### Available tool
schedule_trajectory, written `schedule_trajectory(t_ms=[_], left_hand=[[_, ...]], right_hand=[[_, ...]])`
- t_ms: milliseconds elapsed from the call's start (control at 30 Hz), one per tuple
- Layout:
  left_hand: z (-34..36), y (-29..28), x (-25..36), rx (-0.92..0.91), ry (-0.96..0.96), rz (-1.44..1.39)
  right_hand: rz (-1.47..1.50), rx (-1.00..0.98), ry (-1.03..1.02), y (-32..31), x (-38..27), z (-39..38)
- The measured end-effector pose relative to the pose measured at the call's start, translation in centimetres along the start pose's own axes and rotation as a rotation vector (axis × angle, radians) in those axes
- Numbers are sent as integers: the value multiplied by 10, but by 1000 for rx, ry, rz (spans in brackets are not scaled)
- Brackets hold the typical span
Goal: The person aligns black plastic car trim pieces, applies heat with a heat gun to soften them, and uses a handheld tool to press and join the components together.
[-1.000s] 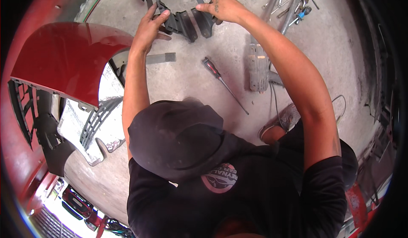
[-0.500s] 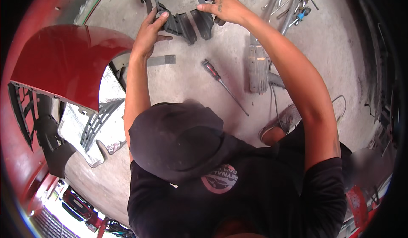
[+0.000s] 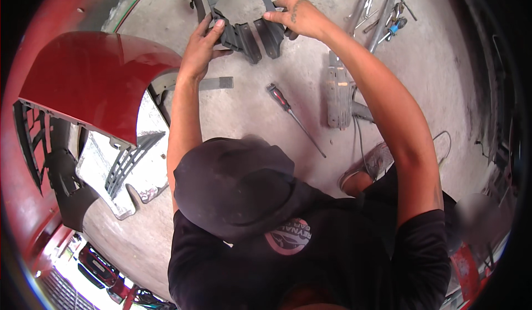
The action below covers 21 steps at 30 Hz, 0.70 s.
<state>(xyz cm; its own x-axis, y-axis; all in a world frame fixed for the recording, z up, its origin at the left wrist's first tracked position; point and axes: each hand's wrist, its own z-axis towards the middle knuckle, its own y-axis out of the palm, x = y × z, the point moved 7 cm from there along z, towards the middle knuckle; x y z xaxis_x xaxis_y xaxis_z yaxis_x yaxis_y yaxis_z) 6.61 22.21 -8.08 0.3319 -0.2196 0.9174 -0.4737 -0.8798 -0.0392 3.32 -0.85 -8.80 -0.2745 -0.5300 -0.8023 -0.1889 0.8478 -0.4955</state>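
Observation:
Near the top middle, two black plastic brackets [image 3: 246, 41] with holes and tall arms lie side by side on the concrete floor; I cannot tell whether they are joined. My left hand [image 3: 204, 49] grips the left bracket, thumb on top and fingers curled beside it. My right hand [image 3: 299, 19] grips the right bracket, thumb over its upper edge and fingertips partly hidden behind it. A screwdriver [image 3: 284, 102] with a red-and-black handle lies below the brackets. A flat dark strip [image 3: 219, 83] lies beside my left forearm.
A red body panel [image 3: 86, 80] with black trim rests at the left, a red vehicle behind it. At the right lie metal bars [image 3: 379, 22], wrenches [image 3: 370, 2], a blue-handled tool [image 3: 396, 26], a worn metal part [image 3: 338, 105] and a cable by my foot [image 3: 360, 177].
The whole view has shifted slightly right and down in the picture, the brackets and both hands with it. My grip on both brackets looks the same.

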Motion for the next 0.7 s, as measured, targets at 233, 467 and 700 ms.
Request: schedule_trajectory(t_ms=[233, 467, 700], left_hand=[[1, -5, -4, -3, 0, -66], [-2, -3, -1, -14, 16, -66], [-11, 1, 6, 31, 4, -38]], right_hand=[[-46, 20, -19, -3, 0, -3], [-92, 39, -26, -3, -4, -6], [-21, -26, 38, -1, -9, -16]])
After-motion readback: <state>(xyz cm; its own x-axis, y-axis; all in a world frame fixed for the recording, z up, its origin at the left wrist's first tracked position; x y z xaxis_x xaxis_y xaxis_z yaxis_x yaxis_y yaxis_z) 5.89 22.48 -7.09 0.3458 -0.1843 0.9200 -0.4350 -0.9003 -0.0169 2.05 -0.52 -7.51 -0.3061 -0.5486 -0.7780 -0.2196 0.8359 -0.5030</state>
